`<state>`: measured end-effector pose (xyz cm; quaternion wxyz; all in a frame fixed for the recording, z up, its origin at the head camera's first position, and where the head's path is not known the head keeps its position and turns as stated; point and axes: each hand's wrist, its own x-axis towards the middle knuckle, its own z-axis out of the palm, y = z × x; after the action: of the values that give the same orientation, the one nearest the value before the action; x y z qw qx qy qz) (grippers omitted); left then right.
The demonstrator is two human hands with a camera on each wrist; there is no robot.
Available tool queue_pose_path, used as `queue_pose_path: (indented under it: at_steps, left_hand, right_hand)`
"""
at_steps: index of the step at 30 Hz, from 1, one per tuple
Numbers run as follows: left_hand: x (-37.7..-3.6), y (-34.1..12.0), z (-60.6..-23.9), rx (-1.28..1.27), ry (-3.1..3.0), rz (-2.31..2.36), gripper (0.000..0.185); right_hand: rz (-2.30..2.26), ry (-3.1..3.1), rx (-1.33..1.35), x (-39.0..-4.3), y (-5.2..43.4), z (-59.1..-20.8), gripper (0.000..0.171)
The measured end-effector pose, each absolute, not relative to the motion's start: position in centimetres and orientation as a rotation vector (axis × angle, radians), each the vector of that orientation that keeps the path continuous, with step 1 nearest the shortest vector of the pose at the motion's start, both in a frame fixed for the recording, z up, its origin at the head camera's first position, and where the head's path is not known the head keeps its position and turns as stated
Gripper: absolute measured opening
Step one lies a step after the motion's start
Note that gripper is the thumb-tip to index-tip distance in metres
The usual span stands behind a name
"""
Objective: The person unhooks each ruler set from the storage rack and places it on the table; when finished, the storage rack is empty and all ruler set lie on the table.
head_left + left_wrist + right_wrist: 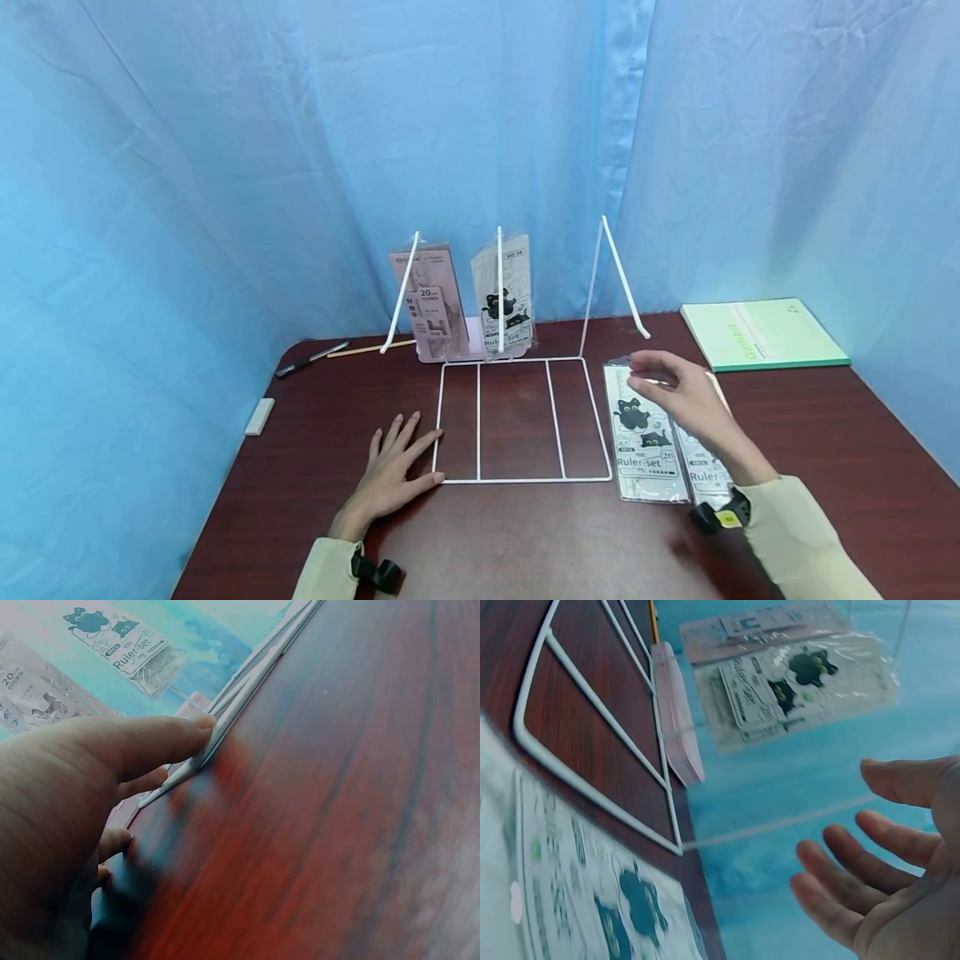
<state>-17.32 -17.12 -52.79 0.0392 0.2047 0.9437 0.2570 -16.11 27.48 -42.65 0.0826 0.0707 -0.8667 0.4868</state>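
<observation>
Left wrist view alone shows flat left hand touching rack; right hand, relaxed, empty, over ruler pack, lengthwise toward frame bottom

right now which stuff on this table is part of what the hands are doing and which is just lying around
In use:
- white wire rack, left hand resting against its base
- clear ruler-set packets lying flat, right hand hovering open above them
- ruler packets standing in the rack

Lying about:
- green notebook
- black pen
- wooden pencil
- white eraser
</observation>
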Motion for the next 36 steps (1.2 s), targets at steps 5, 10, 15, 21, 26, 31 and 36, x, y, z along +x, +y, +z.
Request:
queue_pose_path:
  at_steps: [5, 10, 15, 21, 26, 31, 36]
  left_hand:
    - [-17.4, -17.1, -52.7, 0.627, 2.891, 0.772, 0.068]
    - [-17.4, -17.1, -52.7, 0.626, 2.889, 0.777, 0.067]
    - [-17.4, -17.1, -52.6, 0.619, 2.881, 0.78, 0.068]
    - [-17.4, -17.0, -52.7, 0.627, 2.896, 0.772, 0.068]
    - [-17.4, -16.9, -52.6, 0.62, 2.884, 0.773, 0.067]
    - [-17.4, -16.9, -52.6, 0.622, 2.884, 0.773, 0.067]
    - [-17.4, -17.0, -52.6, 0.628, 2.894, 0.782, 0.067]
  right_hand:
    - [1.56, -2.506, 0.272, -18.1, 25.2, -42.8, 0.041]
    - [1.616, -2.496, 0.242, -19.6, 23.1, -42.7, 0.043]
    - [1.66, -2.492, 0.241, -21.1, 21.0, -42.5, 0.044]
    - [1.735, -2.435, 0.245, -22.9, 19.2, -42.6, 0.044]
    - [1.693, -2.432, 0.225, -24.1, 18.1, -42.4, 0.043]
    - [1.676, -2.445, 0.187, -25.4, 17.6, -42.2, 0.046]
    - [1.696, -2.458, 0.161, -26.6, 17.2, -42.0, 0.05]
